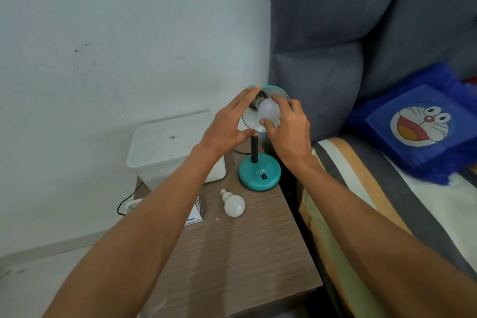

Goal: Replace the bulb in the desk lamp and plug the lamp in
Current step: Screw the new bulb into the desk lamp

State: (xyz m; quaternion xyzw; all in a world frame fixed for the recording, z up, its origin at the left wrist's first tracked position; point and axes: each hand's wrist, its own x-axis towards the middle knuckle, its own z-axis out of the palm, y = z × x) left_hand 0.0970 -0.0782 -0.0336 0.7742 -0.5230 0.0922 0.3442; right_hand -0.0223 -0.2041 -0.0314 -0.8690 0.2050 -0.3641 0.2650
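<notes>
A teal desk lamp stands at the back of a wooden bedside table, its round base point(259, 172) near the right edge. The shade point(280, 91) is tilted up toward me. My left hand point(228, 126) grips the shade's left rim between fingers and thumb. My right hand point(289, 129) holds a white bulb point(268, 110) whose metal base sits at the socket inside the shade. A second white bulb point(233, 204) lies on the table in front of the lamp base. The lamp's black cord and white plug point(131, 205) hang off the table's left side.
A white lidded plastic box point(165, 147) stands at the table's back left. A small bulb carton point(195, 215) lies partly under my left forearm. A grey padded headboard point(335, 33) and a bed with a blue cartoon cushion point(418, 124) are on the right.
</notes>
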